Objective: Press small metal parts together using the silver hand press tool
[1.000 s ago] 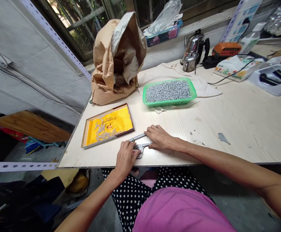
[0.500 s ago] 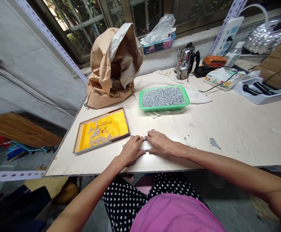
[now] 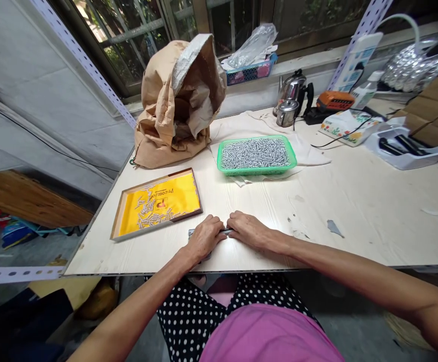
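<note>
Close together near the table's front edge, my left hand [image 3: 206,235] and my right hand [image 3: 248,229] hold a slim grey metal tool [image 3: 224,231] between their fingertips. One end of that tool sticks out to the left of my left hand, and a small dark part shows below the palm. Most of it is hidden under my fingers, so its exact kind is unclear. Both hands are closed with fingers curled. To the left lies a shallow cardboard tray [image 3: 115,226] with a yellow sheet and scattered small metal pins [image 3: 153,217].
Behind my hands a green plastic basket [image 3: 256,172] full of small metal pins stands on a cloth. A large brown paper bag [image 3: 158,100] is at the back left. A kettle [image 3: 294,88], an orange battery [image 3: 335,100] and a white tray [image 3: 396,156] stand at the back right.
My hands have drawn slightly closer together, and the right fingers have curled in. The flat span of metal seen between them earlier now shows as a thin strip.
</note>
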Motion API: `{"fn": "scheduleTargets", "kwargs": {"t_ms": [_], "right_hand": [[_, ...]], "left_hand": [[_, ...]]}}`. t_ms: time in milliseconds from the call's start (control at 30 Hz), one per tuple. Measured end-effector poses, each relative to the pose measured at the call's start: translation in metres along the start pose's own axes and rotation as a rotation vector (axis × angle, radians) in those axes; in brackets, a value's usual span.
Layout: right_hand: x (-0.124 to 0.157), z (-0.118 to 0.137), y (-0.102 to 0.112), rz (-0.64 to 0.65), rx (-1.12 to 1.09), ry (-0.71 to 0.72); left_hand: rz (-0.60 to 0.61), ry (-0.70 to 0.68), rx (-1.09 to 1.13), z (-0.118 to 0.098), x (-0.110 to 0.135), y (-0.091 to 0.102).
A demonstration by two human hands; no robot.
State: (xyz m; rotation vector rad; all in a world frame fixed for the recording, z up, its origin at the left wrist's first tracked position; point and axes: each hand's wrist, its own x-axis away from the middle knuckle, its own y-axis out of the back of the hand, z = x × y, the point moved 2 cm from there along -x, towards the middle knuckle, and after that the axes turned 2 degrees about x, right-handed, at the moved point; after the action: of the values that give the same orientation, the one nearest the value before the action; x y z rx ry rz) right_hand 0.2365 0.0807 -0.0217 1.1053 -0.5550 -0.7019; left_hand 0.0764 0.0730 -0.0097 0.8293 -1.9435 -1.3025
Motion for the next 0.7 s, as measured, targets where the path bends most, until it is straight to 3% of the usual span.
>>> {"fn": "scheduleTargets", "kwargs": {"t_ms": [133,233,300,400,533,633,700], "right_hand": [[-0.005,-0.016,0.001,-0.081,0.004,0.107],[-0.01,-0.029,-0.001,-0.104,-0.023,0.183],[-0.016,-0.035,-0.004,-0.119,-0.018,0.19],[-0.029,-0.039,-0.005,-0.14,0.035,0.139],[-0.052,-0.039,0.0,-0.157,0.081,0.058],[-0.061,-0.025,0.006,-0.153,0.122,-0.019],[-0.061,-0.004,0.008,-0.151,0.138,0.035]], "left_hand": [[-0.189,0.076,-0.06,-0.005,0.012,-0.012],[-0.388,0.077,-0.059,-0.017,0.026,-0.034],[-0.45,0.05,-0.044,-0.027,0.035,-0.05],[-0.438,0.022,-0.006,-0.038,0.043,-0.065],[-0.406,0.002,0.055,-0.04,0.048,-0.067],[-0.413,-0.001,0.071,-0.039,0.049,-0.064],[-0.406,-0.011,0.086,-0.038,0.049,-0.063]]}}
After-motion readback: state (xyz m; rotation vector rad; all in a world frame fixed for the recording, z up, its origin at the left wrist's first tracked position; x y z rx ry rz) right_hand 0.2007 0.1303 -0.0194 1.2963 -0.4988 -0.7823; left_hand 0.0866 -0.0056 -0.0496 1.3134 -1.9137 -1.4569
